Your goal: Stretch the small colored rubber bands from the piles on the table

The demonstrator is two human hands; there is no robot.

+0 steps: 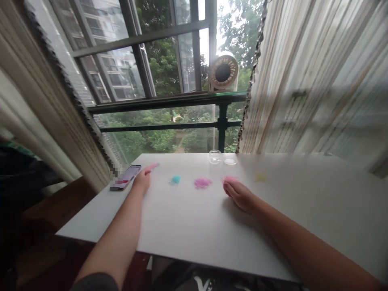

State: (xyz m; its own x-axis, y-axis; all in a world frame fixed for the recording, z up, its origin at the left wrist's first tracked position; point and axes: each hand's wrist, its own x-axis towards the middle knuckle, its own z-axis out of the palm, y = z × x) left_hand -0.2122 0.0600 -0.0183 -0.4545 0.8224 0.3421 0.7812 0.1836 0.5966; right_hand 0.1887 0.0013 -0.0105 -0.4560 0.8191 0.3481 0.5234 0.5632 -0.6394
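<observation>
My left hand (143, 181) is at the left of the white table, beside a phone (125, 178). Its index finger stretches forward and the others look curled; a blurred pink-purple patch (155, 165) shows at the fingertip. My right hand (239, 195) is low over the table, fingers pressed together and bent, right by a pink pile of small bits (229, 178) that it partly covers. Whether anything is inside those fingers is hidden. Between the hands lie a turquoise pile (175, 180) and a magenta-pink pile (202, 183); a pale yellow pile (260, 176) is farther right.
A clear round container (215, 157) stands near the table's back edge, with a clear shallow dish or lid (230, 161) beside it. Behind the white table (182, 226) are a green railing (169, 104) and a window. Curtains (306, 81) hang on both sides.
</observation>
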